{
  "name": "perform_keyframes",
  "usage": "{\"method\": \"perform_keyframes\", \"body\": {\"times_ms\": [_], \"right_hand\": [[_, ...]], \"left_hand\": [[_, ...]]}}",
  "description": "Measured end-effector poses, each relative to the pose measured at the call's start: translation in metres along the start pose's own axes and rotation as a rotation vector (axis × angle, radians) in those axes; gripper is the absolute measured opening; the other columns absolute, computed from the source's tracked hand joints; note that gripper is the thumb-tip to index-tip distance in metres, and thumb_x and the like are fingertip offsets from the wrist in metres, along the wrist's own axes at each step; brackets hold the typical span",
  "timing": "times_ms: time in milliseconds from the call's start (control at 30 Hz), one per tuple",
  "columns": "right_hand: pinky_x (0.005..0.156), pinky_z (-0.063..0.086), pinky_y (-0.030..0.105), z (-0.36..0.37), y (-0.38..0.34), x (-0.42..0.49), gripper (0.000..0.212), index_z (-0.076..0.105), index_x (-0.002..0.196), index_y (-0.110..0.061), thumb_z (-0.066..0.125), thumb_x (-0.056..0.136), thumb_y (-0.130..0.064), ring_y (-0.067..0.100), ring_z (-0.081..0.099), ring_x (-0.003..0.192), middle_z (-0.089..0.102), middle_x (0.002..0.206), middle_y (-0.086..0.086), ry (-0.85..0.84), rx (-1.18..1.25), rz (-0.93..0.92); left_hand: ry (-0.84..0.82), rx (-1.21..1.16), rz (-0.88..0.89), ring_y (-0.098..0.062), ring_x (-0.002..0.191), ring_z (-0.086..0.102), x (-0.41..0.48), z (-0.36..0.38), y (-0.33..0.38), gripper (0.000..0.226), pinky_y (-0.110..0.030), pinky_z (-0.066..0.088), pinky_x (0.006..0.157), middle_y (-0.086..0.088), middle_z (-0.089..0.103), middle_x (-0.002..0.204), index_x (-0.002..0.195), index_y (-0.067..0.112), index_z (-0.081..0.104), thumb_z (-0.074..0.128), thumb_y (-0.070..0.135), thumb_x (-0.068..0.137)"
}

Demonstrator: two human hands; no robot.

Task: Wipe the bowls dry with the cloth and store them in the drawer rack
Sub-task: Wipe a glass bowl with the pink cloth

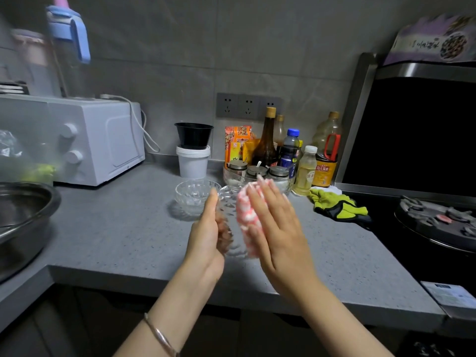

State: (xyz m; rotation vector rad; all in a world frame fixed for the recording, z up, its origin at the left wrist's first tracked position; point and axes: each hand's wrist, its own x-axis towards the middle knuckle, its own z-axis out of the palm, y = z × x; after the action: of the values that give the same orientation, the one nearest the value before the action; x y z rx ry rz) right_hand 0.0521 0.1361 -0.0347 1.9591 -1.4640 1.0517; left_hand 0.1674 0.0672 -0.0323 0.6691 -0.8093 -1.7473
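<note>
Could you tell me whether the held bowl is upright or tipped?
Tipped on its side: the left hand holds the bowl, its mouth facing the cloth under the right hand.

Dim, soft, left edge blurred

Glossy: clear faceted glass bowl (228,203), round metal basin (25,210). Soft, nubby: pink-&-white checked cloth (244,215). Matt, stone-like: grey speckled counter (116,235). Smooth: white plastic tub (193,162).
</note>
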Motion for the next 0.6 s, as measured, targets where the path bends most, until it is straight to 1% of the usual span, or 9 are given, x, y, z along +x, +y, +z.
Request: {"method": "perform_keyframes", "body": {"times_ms": [100,167,233,300,333,400,433,533,600], "right_hand": [[0.118,0.012,0.046,0.007,-0.008,-0.018,0.055,0.016,0.151,-0.023,0.027,0.101,-0.042,0.026,0.007,0.147,0.008,0.159,0.006,0.002,-0.037,-0.034],[0.117,0.012,0.048,0.01,-0.011,-0.018,0.053,0.023,0.148,-0.028,0.034,0.099,-0.043,0.028,0.011,0.146,0.015,0.158,0.007,0.031,-0.133,-0.135],[0.115,0.017,0.046,0.007,-0.01,-0.006,0.046,0.037,0.142,-0.03,0.036,0.098,-0.044,0.027,0.021,0.144,0.029,0.153,0.007,0.07,-0.125,-0.123],[0.105,0.035,0.036,-0.001,-0.008,0.01,0.042,0.05,0.132,-0.031,0.034,0.097,-0.048,0.017,0.039,0.132,0.045,0.141,-0.001,0.055,0.003,0.034],[0.092,0.044,0.028,-0.005,-0.005,0.017,0.04,0.055,0.126,-0.031,0.032,0.097,-0.048,0.009,0.049,0.118,0.051,0.13,-0.005,0.024,0.099,0.135],[0.068,0.049,0.021,-0.008,0.009,0.024,0.034,0.059,0.114,-0.029,0.034,0.098,-0.045,0.005,0.059,0.089,0.06,0.107,-0.007,-0.047,0.369,0.333],[0.065,0.049,0.022,-0.008,0.019,0.024,0.031,0.06,0.111,-0.027,0.037,0.098,-0.042,0.008,0.06,0.083,0.063,0.1,-0.005,-0.051,0.458,0.409],[0.066,0.047,0.024,-0.003,0.051,0.008,0.032,0.062,0.102,-0.028,0.038,0.094,-0.047,0.008,0.059,0.081,0.063,0.089,-0.011,-0.091,0.405,0.478],[0.082,0.047,0.03,0.002,0.068,-0.011,0.04,0.06,0.111,-0.032,0.032,0.094,-0.053,0.011,0.059,0.096,0.063,0.105,-0.01,-0.333,0.315,0.527]], "left_hand": [[-0.037,0.034,-0.003,-0.023,0.093,0.059,0.009,-0.004,0.001,0.068,-0.04,0.046,0.089,-0.004,0.062,0.107,0.087,0.02,0.063,0.075,0.074,0.048],[-0.107,0.049,-0.018,-0.026,0.095,0.066,0.008,-0.003,0.002,0.053,-0.044,0.049,0.093,-0.01,0.068,0.108,0.085,0.015,0.071,0.07,0.064,0.066],[-0.194,0.124,0.015,-0.023,0.092,0.07,0.002,-0.001,0.0,0.046,-0.037,0.054,0.086,-0.01,0.073,0.099,0.1,0.012,0.073,0.058,0.052,0.084],[-0.166,0.182,0.086,-0.009,0.07,0.069,-0.002,0.0,-0.004,0.036,-0.019,0.053,0.06,0.001,0.074,0.077,0.099,0.014,0.071,0.053,0.044,0.09],[-0.154,0.2,0.109,-0.005,0.063,0.067,-0.002,-0.001,-0.007,0.032,-0.015,0.05,0.055,0.004,0.072,0.071,0.098,0.015,0.07,0.054,0.042,0.091],[-0.124,0.189,0.094,-0.014,0.079,0.067,-0.005,-0.002,-0.006,0.044,-0.024,0.05,0.074,-0.001,0.071,0.088,0.104,0.012,0.069,0.064,0.051,0.083],[-0.093,0.181,0.081,-0.022,0.088,0.062,-0.004,-0.005,-0.008,0.058,-0.033,0.047,0.082,-0.003,0.065,0.1,0.108,0.01,0.068,0.069,0.057,0.075],[-0.015,0.189,0.092,-0.031,0.086,0.059,-0.001,-0.012,-0.007,0.059,-0.041,0.049,0.084,-0.013,0.063,0.096,0.106,0.007,0.066,0.066,0.057,0.077],[-0.003,0.199,0.089,-0.028,0.077,0.057,0.001,-0.013,-0.007,0.049,-0.035,0.048,0.074,-0.013,0.06,0.088,0.098,0.012,0.065,0.064,0.057,0.078]]}}
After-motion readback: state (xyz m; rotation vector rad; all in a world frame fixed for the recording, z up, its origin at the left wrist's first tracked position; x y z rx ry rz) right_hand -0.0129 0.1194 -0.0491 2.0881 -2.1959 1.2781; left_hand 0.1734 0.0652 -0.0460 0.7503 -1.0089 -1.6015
